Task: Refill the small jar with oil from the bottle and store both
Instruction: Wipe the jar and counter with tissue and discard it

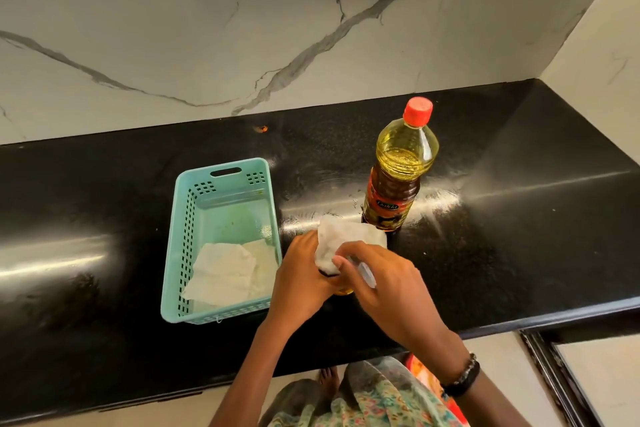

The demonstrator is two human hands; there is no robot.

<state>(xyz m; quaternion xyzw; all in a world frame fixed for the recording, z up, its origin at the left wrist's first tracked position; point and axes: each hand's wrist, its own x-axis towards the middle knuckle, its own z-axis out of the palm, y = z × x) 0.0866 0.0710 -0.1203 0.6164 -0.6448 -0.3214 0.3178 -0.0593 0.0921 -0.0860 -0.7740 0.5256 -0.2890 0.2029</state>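
I see my left hand curled round the small jar near the counter's front edge, right hand pinching a tissue over it, bottle capped behind.

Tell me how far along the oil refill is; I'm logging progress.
Pouring looks done: the bottle stands capped on the counter. In hand: the left hand grips the jar while the right hand wipes it with a tissue. Left: storing both; the basket holds only paper.
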